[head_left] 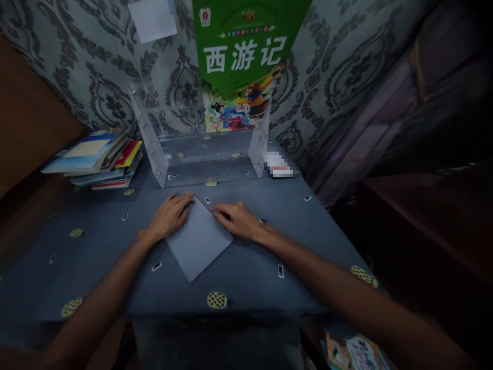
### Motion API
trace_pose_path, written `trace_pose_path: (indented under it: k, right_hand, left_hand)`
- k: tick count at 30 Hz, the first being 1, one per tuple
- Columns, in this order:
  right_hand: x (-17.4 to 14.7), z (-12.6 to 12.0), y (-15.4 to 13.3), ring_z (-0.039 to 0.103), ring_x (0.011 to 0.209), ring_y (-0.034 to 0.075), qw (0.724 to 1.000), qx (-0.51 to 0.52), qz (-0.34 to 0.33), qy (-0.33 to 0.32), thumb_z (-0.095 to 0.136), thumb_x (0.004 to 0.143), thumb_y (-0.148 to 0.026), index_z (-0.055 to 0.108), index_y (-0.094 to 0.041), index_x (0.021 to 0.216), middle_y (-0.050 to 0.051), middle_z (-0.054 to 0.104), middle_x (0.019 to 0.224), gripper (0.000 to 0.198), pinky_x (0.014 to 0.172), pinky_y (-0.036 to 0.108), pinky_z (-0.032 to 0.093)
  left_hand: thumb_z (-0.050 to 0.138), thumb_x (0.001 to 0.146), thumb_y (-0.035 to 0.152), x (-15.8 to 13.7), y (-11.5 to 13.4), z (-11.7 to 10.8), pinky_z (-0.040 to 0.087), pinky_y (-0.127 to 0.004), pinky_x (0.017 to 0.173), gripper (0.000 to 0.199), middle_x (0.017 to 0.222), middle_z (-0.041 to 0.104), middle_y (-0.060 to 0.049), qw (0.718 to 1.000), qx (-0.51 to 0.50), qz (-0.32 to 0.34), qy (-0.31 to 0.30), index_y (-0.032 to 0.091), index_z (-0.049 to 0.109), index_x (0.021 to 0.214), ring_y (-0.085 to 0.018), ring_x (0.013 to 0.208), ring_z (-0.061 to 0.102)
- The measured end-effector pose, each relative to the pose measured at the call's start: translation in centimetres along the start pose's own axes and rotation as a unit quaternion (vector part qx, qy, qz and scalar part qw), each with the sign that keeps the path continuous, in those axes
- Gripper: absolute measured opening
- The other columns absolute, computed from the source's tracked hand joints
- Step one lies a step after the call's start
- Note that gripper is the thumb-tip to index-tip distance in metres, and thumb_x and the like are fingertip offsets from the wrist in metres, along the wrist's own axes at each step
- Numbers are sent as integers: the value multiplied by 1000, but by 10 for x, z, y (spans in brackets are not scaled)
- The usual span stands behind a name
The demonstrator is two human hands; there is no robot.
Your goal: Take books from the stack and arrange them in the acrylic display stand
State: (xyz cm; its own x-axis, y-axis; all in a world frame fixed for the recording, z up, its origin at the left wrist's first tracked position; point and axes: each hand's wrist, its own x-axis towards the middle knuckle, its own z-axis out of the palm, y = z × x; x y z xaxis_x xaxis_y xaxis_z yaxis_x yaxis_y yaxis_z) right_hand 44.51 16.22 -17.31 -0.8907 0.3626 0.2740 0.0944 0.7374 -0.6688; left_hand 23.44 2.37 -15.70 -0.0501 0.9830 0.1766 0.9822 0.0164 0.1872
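Observation:
A pale sheet of paper [199,241] lies on the tablecloth, turned so that one corner points toward me. It looks squarish; whether it is folded I cannot tell. My left hand [171,213] rests on its upper left edge, fingers stretched out and lying flat toward the far corner. At the upper right edge, my right hand [239,218] has its fingers bent, with thumb and index finger pinching the paper's edge. The undersides of both hands are hidden.
Behind the paper stands a clear plastic rack [210,149]. Stacked books [100,156] sit at the table's left. A green poster-like book cover [246,61] stands against the patterned wall. A blurred white item [279,164] lies right of the rack. The blue tablecloth [246,277] has pineapple prints.

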Motion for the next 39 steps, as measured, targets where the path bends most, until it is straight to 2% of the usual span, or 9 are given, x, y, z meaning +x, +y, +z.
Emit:
trace_pose_path:
  k: [4,8,11,14,20,25,30,34,39]
  right_hand:
    - [-10,8,-11,64,64,18,998,33,-50,-8,53,93,-23,76,-25,116,1,74,75,33,74,31,50]
    - [2,13,-18,70,93,26,994,76,-78,19,55,93,-23,76,-25,110,8,78,100,27,97,45,50]
    - [27,26,-27,67,111,29,984,112,-132,-34,57,94,-22,74,-24,110,9,75,114,24,110,52,43]
    - [51,49,-38,64,121,29,977,99,-169,-88,59,93,-19,72,-22,116,11,72,124,27,113,52,40]
    - [68,68,-35,56,134,29,982,76,-147,-95,68,90,-22,72,-24,115,10,66,138,26,123,55,27]
    - [62,47,-4,50,141,30,995,30,-75,-59,63,93,-28,68,-25,126,10,60,147,33,124,57,24]
    - [62,37,16,51,139,25,995,12,-84,-61,47,99,-21,63,-24,135,8,61,146,39,120,54,31]
    - [67,37,24,55,131,24,993,31,-96,-56,41,101,-20,60,-21,138,9,65,138,42,114,49,40]
    - [69,39,26,55,130,24,992,15,-110,-55,43,100,-20,59,-21,138,8,65,138,41,115,49,39]
  left_hand:
    - [36,97,31,-8,-16,-12,47,-44,108,39,125,72,-11,994,-62,-43,82,18,62,123,-24,119,65]
    - [38,89,23,-17,-26,-33,53,-32,81,35,93,75,-5,966,-84,-160,183,17,64,111,-19,83,70]
    - [40,85,21,-23,-29,-40,51,-29,70,34,80,72,-1,959,-113,-200,166,17,64,109,-17,67,68]
    - [40,86,23,-25,-29,-39,50,-28,66,33,78,71,-1,956,-141,-216,139,18,64,108,-17,66,70]
    - [41,87,22,-26,-29,-36,51,-29,70,34,83,75,-4,960,-113,-235,104,18,64,112,-20,76,75]
    - [41,90,20,-26,-23,-37,51,-34,79,36,86,77,-6,972,-4,-221,77,19,67,115,-24,85,73]
    - [43,92,18,-24,2,-31,51,-36,83,36,105,74,-9,984,79,-154,35,21,70,115,-27,98,68]
    - [38,95,15,-24,19,-19,49,-39,88,44,108,66,-11,996,74,-50,-13,21,70,123,-26,101,59]
    - [36,96,11,-27,36,-9,47,-42,94,49,112,59,-10,999,18,18,-32,26,67,132,-25,103,52]
